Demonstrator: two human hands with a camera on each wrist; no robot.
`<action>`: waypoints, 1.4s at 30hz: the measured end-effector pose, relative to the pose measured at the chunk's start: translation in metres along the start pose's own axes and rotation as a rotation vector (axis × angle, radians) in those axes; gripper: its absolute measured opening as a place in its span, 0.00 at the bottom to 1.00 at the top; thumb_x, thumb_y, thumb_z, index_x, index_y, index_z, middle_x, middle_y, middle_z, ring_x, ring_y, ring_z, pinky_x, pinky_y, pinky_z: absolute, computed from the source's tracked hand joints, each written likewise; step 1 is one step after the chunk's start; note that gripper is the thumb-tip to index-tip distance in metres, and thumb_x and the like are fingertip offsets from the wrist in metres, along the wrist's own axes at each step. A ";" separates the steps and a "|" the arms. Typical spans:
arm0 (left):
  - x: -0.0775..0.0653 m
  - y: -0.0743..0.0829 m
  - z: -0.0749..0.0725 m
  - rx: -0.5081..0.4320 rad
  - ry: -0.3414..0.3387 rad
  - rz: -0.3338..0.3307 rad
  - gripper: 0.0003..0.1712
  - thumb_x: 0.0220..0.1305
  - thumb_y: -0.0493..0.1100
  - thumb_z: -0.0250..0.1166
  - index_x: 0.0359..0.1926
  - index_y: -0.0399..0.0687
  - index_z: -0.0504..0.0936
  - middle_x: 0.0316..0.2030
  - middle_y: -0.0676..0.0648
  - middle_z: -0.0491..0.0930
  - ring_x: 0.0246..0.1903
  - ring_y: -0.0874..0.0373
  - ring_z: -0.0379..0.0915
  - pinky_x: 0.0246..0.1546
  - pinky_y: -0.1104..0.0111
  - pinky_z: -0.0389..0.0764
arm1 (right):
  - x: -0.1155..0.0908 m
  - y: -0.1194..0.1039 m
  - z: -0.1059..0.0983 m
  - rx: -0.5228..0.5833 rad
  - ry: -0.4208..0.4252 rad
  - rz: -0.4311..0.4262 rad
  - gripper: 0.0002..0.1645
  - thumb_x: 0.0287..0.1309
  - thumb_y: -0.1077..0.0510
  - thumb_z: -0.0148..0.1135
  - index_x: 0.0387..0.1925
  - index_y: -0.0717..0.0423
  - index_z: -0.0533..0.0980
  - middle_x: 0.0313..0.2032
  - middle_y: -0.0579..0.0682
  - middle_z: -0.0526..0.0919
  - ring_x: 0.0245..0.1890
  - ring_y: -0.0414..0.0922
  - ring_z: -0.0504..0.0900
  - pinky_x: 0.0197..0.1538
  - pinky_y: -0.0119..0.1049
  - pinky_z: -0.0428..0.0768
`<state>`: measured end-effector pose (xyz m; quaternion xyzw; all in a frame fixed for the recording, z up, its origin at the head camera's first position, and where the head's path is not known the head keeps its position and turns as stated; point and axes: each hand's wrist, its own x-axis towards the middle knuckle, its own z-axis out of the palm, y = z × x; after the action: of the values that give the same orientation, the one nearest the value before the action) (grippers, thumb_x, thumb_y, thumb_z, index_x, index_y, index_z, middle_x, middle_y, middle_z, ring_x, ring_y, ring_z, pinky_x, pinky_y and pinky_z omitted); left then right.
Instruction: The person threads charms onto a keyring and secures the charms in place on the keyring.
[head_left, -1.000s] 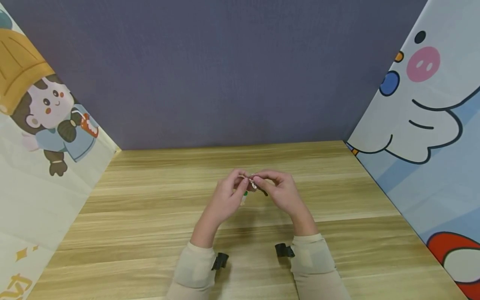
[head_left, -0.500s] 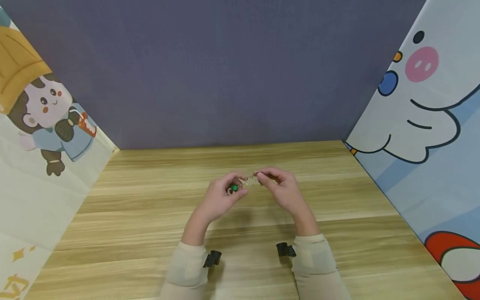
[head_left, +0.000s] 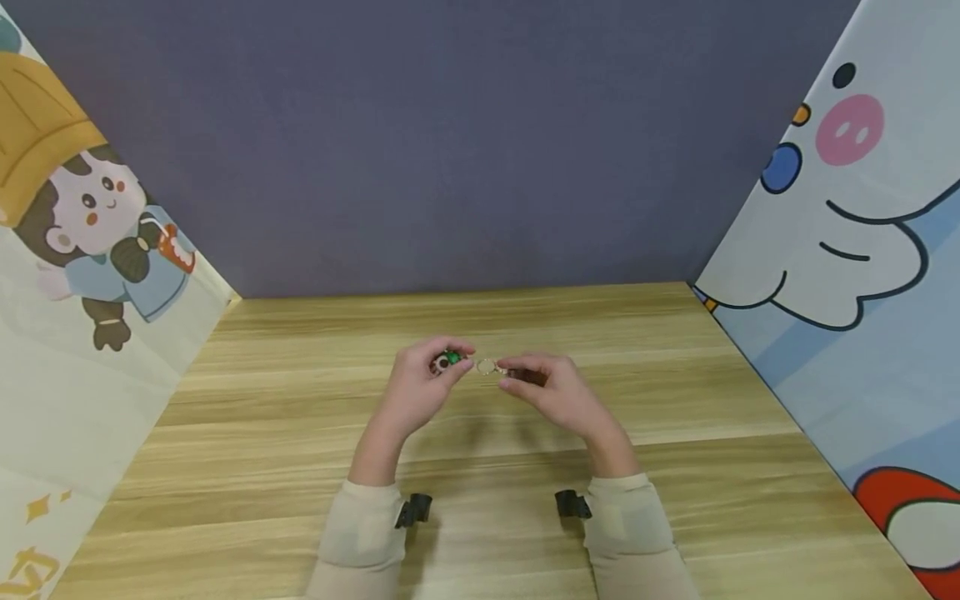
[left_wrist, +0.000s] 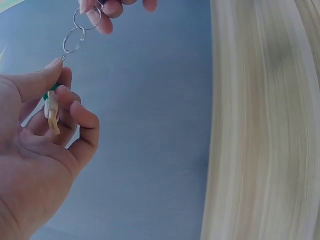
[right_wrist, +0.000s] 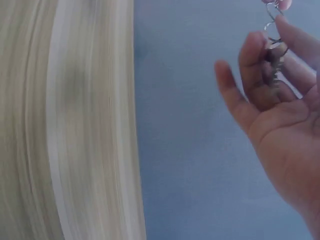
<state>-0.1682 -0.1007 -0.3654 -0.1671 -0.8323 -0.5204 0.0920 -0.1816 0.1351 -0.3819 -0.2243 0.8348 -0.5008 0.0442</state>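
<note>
Over the table, my left hand pinches a small charm with a green part and white and cream parts. Facing it, my right hand holds a dark brown piece by its metal end, mostly hidden by the fingers. In the right wrist view a short chain hangs inside that hand. Between the hands stretch two metal key rings that look linked: one ring joins the charm, and the other ring reaches the right fingertips.
Below the hands is a wood-grain table. A dark blue-grey panel stands behind it, with cartoon-printed walls on the left and right. A black clip sits at each sleeve.
The hands were close together and have drawn apart, the left one moving left. The green charm now sits in the left fingers, and the rings show between the hands.
</note>
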 end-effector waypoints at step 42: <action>0.023 -0.068 -0.001 0.494 -0.348 -0.012 0.15 0.70 0.37 0.70 0.55 0.36 0.87 0.52 0.39 0.88 0.49 0.46 0.86 0.53 0.56 0.89 | 0.039 0.049 0.003 -0.411 -0.174 0.040 0.20 0.70 0.55 0.71 0.58 0.61 0.85 0.48 0.52 0.91 0.48 0.46 0.89 0.53 0.43 0.89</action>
<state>-0.2152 -0.1246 -0.4147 -0.2213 -0.9380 -0.2663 -0.0175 -0.2318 0.1356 -0.4198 -0.2543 0.9167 -0.2978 0.0791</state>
